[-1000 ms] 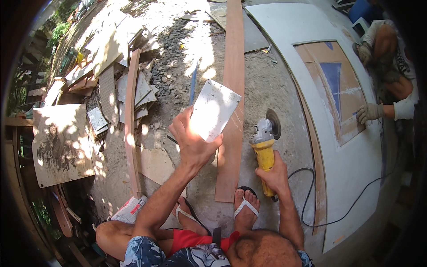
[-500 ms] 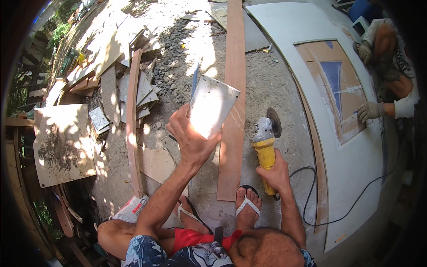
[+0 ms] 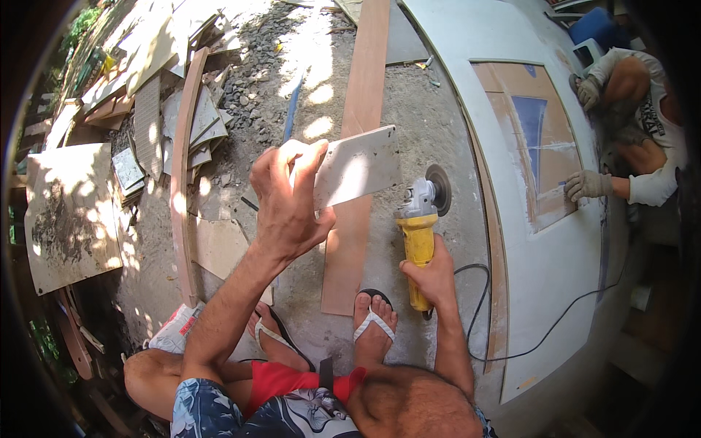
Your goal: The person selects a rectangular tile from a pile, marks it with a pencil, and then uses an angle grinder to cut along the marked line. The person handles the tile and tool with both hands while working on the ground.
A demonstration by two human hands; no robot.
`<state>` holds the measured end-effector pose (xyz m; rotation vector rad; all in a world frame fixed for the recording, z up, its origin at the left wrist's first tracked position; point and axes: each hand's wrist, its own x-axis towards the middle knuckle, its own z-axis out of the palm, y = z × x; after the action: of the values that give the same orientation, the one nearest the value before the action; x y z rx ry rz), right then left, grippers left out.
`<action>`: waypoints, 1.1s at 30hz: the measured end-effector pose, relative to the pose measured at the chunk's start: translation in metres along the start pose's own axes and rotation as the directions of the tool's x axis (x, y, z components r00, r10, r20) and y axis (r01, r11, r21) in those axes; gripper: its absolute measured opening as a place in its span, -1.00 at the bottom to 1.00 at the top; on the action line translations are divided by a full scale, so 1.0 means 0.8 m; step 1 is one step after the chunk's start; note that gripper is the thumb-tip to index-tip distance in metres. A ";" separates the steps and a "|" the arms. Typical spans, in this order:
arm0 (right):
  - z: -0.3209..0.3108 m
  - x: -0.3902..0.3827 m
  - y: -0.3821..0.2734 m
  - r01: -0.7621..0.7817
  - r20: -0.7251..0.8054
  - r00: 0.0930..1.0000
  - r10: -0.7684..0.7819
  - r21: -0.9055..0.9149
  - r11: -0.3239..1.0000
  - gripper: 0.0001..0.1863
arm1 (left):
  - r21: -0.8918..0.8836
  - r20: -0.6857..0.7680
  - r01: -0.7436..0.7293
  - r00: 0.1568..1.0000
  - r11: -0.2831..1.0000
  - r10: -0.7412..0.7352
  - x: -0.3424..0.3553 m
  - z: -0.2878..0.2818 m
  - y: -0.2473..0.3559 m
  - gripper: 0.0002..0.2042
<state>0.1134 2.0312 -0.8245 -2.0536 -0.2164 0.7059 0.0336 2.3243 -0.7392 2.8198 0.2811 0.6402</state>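
Note:
My left hand (image 3: 281, 201) grips a flat white rectangular piece, like a tile (image 3: 359, 166), by its left end, with thumb and fingers on its edges. The piece is raised over a long reddish wooden plank (image 3: 363, 80) and has dark specks and small marks near its corners. Lower and to the right, my right hand (image 3: 433, 276) is wrapped round the yellow body of an angle grinder (image 3: 418, 241). The grinder's disc (image 3: 438, 189) points away from me and stands apart from the tile. Whether the disc spins I cannot tell.
A large white panel (image 3: 548, 292) with a brown and blue inset lies at right; a gloved co-worker's hand (image 3: 588, 185) rests on it. The grinder's black cord (image 3: 562, 321) crosses the panel. Left are a wooden beam (image 3: 182, 168), broken boards (image 3: 208, 120) and a stained sheet (image 3: 73, 212).
My left hand has turned the tile so that its long side lies more level and its face is seen at a steeper slant. The grinder stays in my right hand; the whole view has shifted somewhat.

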 end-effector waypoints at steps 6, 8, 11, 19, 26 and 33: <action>0.000 0.000 0.003 0.010 -0.007 1.000 -0.010 -0.010 1.000 -0.45 | -0.107 0.046 0.013 0.999 0.994 -0.008 0.013 -0.025 0.007 -0.07; 0.001 0.000 -0.001 0.008 -0.004 1.000 -0.008 -0.021 1.000 -0.45 | -0.118 0.041 0.005 0.999 0.993 0.000 0.013 -0.029 0.007 -0.07; 0.001 -0.002 -0.007 -0.007 -0.003 1.000 0.007 -0.023 1.000 -0.45 | -0.120 0.047 0.007 0.999 0.993 -0.002 0.013 -0.031 0.008 -0.07; -0.001 0.000 0.002 -0.024 -0.013 1.000 0.025 0.012 1.000 -0.44 | -0.156 0.465 -0.189 0.852 0.969 0.241 -0.002 0.041 -0.082 -0.12; 0.006 0.001 -0.004 -0.013 -0.004 1.000 0.013 -0.028 1.000 -0.45 | -0.017 0.610 -0.451 0.702 0.892 0.366 0.028 0.116 -0.144 -0.16; 0.003 0.004 0.001 -0.030 -0.019 0.999 0.029 -0.017 0.999 -0.44 | 0.129 0.497 -0.253 0.853 0.959 0.159 0.029 0.132 -0.107 -0.12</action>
<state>0.1147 2.0340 -0.8272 -2.0827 -0.1827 0.7051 0.0899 2.3916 -0.8456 3.0971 -0.0622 -0.0821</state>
